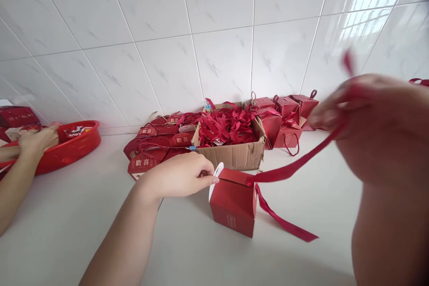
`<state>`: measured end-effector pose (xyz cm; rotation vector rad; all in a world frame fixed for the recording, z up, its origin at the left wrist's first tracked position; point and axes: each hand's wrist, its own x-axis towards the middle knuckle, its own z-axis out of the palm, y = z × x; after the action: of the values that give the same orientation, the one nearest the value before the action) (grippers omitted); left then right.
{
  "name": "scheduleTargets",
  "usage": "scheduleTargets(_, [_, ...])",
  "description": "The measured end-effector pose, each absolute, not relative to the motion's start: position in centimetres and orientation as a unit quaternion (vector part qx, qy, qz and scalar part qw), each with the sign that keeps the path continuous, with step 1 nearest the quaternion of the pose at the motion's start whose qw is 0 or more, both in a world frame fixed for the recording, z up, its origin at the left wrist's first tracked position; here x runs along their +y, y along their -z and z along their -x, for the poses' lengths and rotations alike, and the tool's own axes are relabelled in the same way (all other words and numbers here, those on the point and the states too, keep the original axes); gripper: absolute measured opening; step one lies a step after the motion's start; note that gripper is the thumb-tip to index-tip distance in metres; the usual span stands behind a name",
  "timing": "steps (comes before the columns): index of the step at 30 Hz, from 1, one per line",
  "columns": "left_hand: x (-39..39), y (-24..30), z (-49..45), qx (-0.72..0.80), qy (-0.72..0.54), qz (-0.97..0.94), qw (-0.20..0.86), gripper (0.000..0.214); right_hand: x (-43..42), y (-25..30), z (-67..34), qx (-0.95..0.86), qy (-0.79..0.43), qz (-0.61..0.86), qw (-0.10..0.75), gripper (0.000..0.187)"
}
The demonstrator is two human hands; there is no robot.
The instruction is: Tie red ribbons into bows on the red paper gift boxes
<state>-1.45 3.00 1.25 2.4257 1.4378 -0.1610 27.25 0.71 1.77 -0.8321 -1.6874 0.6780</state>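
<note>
A small red gift box [233, 203] stands upright on the white tabletop in front of me. My left hand [189, 174] pinches its top edge by the white-backed flap at the left side. From the box's right side comes a dark red ribbon [284, 173]. One end of the ribbon runs up into my right hand [348, 111], which is raised at the right, blurred, with its fingers closed on it. The ribbon's other end lies slanting down to the right over the table.
Behind the gift box is a cardboard box [231, 156] full of loose red ribbons. Several red boxes [290, 109] stand to its right; heart-labelled red boxes [144, 161] lie to its left. At far left, another person's hand [40, 138] reaches into a red basin [72, 154].
</note>
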Motion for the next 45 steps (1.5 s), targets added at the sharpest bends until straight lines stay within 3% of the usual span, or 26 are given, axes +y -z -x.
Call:
scheduleTargets(1, [3.0, -1.3, 1.5, 0.497, 0.059, -0.85, 0.164, 0.03, 0.6, -1.9, -26.0, -0.658, -0.267, 0.34, 0.616, 0.026])
scheduleTargets(2, [3.0, -1.4, 1.6, 0.491, 0.06, -0.852, 0.169, 0.028, 0.7, -1.9, -24.6, -0.645, -0.286, 0.368, 0.605, 0.02])
scheduleTargets(7, [2.8, -1.5, 1.9, 0.491, 0.065, -0.852, 0.17, 0.025, 2.3, -0.1, -19.9, -0.733, -0.402, 0.447, 0.318, 0.022])
scheduleTargets(11, [2.9, -1.4, 1.8, 0.499, 0.075, -0.846, 0.171, 0.021, 3.8, 1.3, -19.1, -0.75, -0.374, 0.491, 0.237, 0.021])
scheduleTargets(24, [3.4, -1.1, 1.9, 0.531, 0.094, -0.818, 0.201, 0.017, 3.8, 2.2, -18.4, -0.774, -0.372, 0.464, 0.218, 0.027])
scheduleTargets(31, [3.4, -1.2, 1.8, 0.532, 0.096, -0.817, 0.2, 0.016, 3.8, 2.2, -18.4, -0.771, -0.38, 0.458, 0.227, 0.021])
scheduleTargets(39, [3.4, -1.1, 1.9, 0.532, 0.097, -0.819, 0.193, 0.014, 4.2, 3.2, -18.1, -0.78, -0.372, 0.455, 0.214, 0.032])
scheduleTargets(45, [3.4, -1.1, 2.0, 0.53, 0.099, -0.818, 0.201, 0.021, 4.4, 3.9, -17.5, -0.782, -0.355, 0.469, 0.208, 0.025])
